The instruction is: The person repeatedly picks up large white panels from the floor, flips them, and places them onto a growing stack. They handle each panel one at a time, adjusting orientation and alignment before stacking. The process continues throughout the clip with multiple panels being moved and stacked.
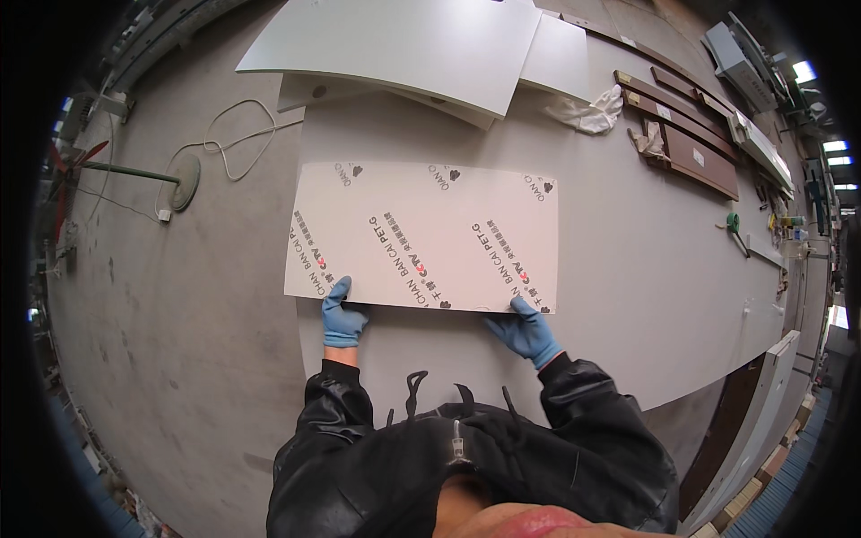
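A white rectangular panel (430, 206), covered in a printed protective film, lies before me over the grey worktable (628, 296). My left hand (342, 316), in a blue glove, grips its near edge toward the left corner, thumb on top and fingers underneath. Close to the right corner, my right hand (526, 330), gloved in blue too, holds the same edge with its thumb on the upper face. The fingers of both hands are partly hidden below the panel. Whether the panel rests on the table or is slightly raised, I cannot tell.
Large white boards (404, 45) are stacked at the table's far end, beside a crumpled white glove (592, 112). Brown strips (691, 152) and a green tape roll (734, 221) lie at the right. Leftward, a fan (184, 184) and a looped cable (242, 170) are on the floor.
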### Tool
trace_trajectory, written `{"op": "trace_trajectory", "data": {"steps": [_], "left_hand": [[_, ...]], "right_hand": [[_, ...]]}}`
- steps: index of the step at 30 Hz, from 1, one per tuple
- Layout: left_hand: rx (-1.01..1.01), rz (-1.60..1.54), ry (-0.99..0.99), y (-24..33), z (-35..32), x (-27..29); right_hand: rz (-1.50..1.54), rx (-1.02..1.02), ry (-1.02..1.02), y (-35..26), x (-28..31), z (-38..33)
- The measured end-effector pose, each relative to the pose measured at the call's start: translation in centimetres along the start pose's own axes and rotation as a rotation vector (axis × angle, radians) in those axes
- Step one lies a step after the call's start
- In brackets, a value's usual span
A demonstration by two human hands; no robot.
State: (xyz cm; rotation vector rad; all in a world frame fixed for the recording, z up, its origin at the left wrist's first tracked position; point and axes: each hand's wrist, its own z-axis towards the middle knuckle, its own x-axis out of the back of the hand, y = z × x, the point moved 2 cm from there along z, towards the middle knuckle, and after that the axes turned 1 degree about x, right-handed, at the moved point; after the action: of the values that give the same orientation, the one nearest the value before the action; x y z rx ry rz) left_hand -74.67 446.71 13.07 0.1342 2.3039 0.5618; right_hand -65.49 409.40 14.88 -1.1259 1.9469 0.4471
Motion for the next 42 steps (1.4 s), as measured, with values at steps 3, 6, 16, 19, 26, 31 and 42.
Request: {"op": "trace_trajectory", "data": {"steps": [3, 6, 16, 19, 26, 31, 42], "left_hand": [[-0.002, 0.059, 0.054, 0.7, 0.4, 0.1], [0.047, 0.141, 0.075, 1.8, 0.6, 0.0], [0.408, 1.116, 0.301, 6.3, -3.7, -3.8], [0.388, 1.5, 0.126, 7.0, -4.6, -6.5], [0.355, 2.247, -0.097, 7.0, -5.0, -15.9], [0.119, 1.575, -0.428, 10.1, -5.6, -17.6], [-0.101, 0.179, -0.229, 13.7, 24.8, -17.8]], "right_hand": [[-0.845, -0.443, -0.002, -5.1, -1.3, -3.5], [-1.787, -0.591, 0.474, -14.1, -3.7, -4.0], [-1.07, 0.591, 0.303, -24.9, -17.8, 22.0], [-0.851, 0.506, 0.35, -24.4, -19.7, 25.2], [-0.932, 0.47, 0.204, -22.4, -20.6, 24.4], [-0.913, 0.398, 0.194, -17.0, -18.5, 23.0], [-0.867, 0.444, 0.185, -9.4, -14.1, 10.3]]}}
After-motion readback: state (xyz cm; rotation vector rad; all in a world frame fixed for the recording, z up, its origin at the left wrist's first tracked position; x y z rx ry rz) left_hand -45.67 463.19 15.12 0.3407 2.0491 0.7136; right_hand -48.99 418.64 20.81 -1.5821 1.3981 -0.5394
